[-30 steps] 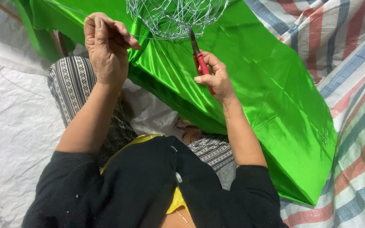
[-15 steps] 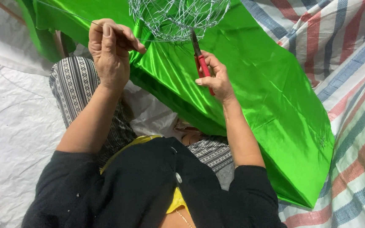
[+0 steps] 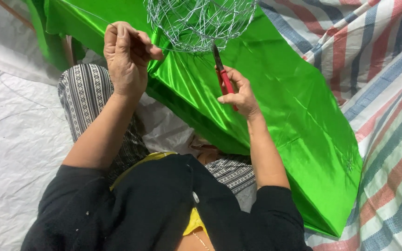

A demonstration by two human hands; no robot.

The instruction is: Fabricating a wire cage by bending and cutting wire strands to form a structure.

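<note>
Two hands: left hand (image 3: 126,58) on wire (image 3: 164,46), right hand (image 3: 238,93) with pliers (image 3: 222,69).

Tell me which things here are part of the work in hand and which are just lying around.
In use:
- wire mesh ball
- thin wire strand, pinched in the left hand
- red-handled pliers, gripped by the right hand, tip at the mesh
- green satin cloth, spread beneath the ball

Just lying about:
- striped tarp
- white woven sheet

Your red-handled pliers (image 3: 223,74) point up, dark tip touching the rim of the silver wire-mesh ball (image 3: 198,21) above the green satin. A thin wire strand (image 3: 164,46) runs from the ball leftward.
</note>
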